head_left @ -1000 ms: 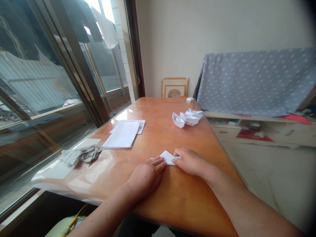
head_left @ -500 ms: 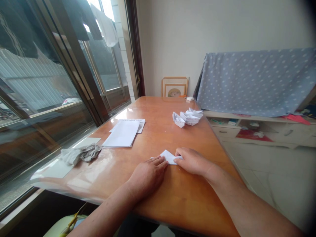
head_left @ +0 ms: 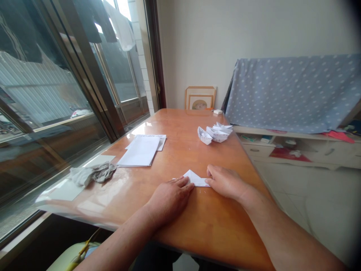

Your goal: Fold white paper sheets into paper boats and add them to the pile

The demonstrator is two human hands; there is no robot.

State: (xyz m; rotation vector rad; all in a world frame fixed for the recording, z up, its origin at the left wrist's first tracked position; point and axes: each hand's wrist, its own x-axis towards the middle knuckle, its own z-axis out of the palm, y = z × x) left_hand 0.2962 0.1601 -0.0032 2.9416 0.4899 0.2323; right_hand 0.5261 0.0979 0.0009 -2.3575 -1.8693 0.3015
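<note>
This is a room in a home. Laundry [head_left: 120, 24] hangs outside a sliding window [head_left: 84, 82], a framed picture [head_left: 200, 99] leans against the plain wall, and a polka-dot cloth [head_left: 290, 94] drapes low white drawers [head_left: 296, 152] beside the glossy wooden surface [head_left: 180, 154] on a tiled floor [head_left: 316, 203].

hands: two, left [head_left: 169, 197] and right [head_left: 225, 182]
folded paper [head_left: 196, 178]: one, between the hands
paper boats [head_left: 216, 133]: a cluster, about four, exact count unclear
sheet stacks [head_left: 142, 149]: one, at least two sheets
rags [head_left: 93, 174]: one
picture frames [head_left: 200, 98]: one
tabletop [head_left: 180, 154]: one
</note>
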